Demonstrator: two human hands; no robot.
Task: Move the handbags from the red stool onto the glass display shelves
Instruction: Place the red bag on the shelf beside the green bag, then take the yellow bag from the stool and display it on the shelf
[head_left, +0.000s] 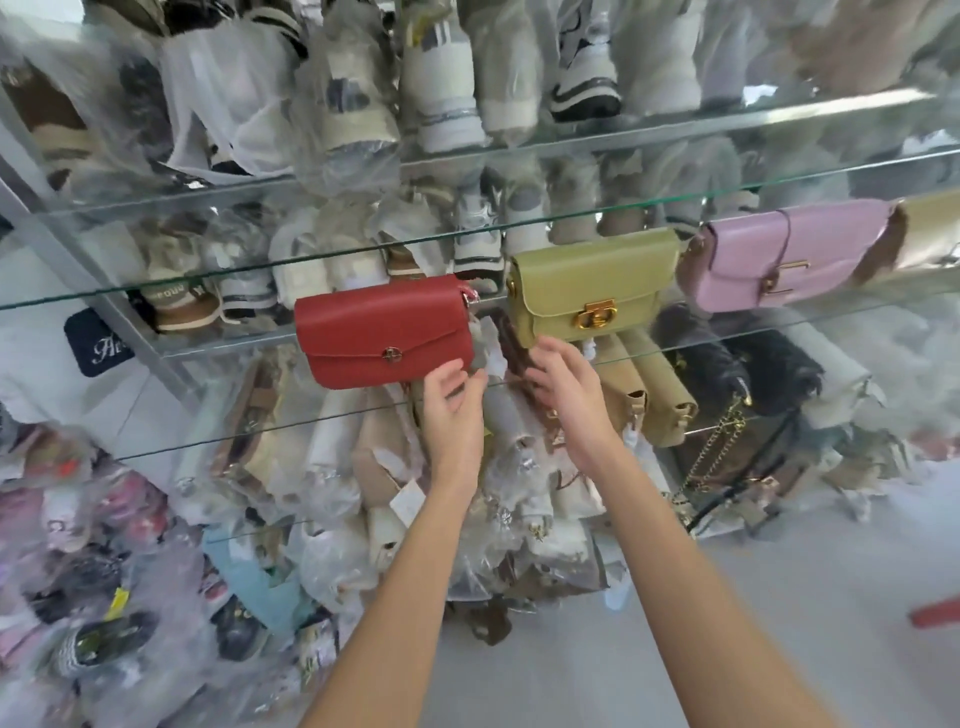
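Three flap-front handbags along the glass shelf (332, 338), red (382, 332), olive (592, 288), lilac (789, 260); both hands (454, 402) loose-fingered, empty.

1. Red bag (382, 332), plain, small gold clasp; just above left fingers (452, 382).
2. Olive-green bag (592, 286), bright gold clasp; above right fingers (550, 358).
3. Lilac bag (795, 254), gold clasp, brown ends; well right of right fingers.
4. Tan bags (649, 395), plain; just right of right fingers.
5. Black bags (748, 358), gold chain; farther right.
6. Striped shoes (447, 88), white, cream and dark bands; high above both hands.
7. Navy patch (96, 340), white script; far left of left fingers.
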